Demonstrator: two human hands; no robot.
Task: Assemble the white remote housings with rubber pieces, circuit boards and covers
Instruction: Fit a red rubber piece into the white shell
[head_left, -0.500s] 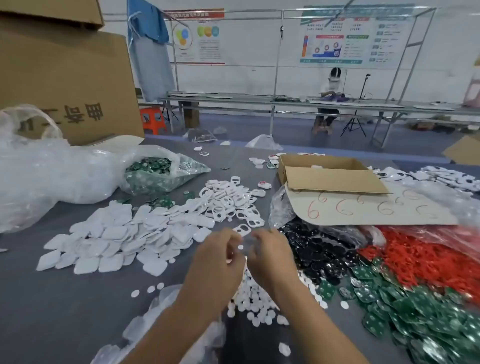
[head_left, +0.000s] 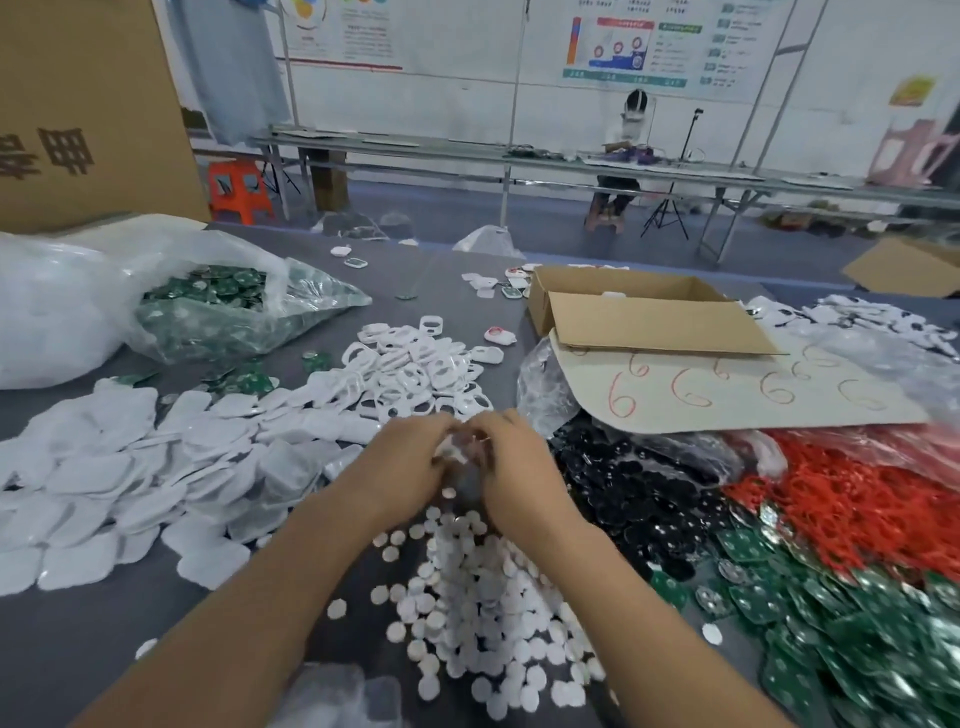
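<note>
My left hand (head_left: 402, 470) and my right hand (head_left: 511, 460) meet fingertip to fingertip above the grey table, both pinching a small white remote housing (head_left: 451, 451) that is mostly hidden between them. Below my hands lies a heap of small round white rubber pieces (head_left: 478, 613). White covers (head_left: 130, 478) are spread at the left, white housing frames (head_left: 415, 371) just beyond my hands. Black round pieces (head_left: 634, 499) and green circuit boards (head_left: 831, 639) lie at the right.
A clear bag of green boards (head_left: 218, 306) sits at the back left beside a large cardboard box (head_left: 78, 104). An open carton (head_left: 644, 312) and a card with red sixes (head_left: 737, 389) lie at the right, red rubber pieces (head_left: 857, 504) beneath. A person sits at a far bench (head_left: 623, 161).
My hands have closed together around the small white part, and the view has tilted up slightly and moved closer to the table.
</note>
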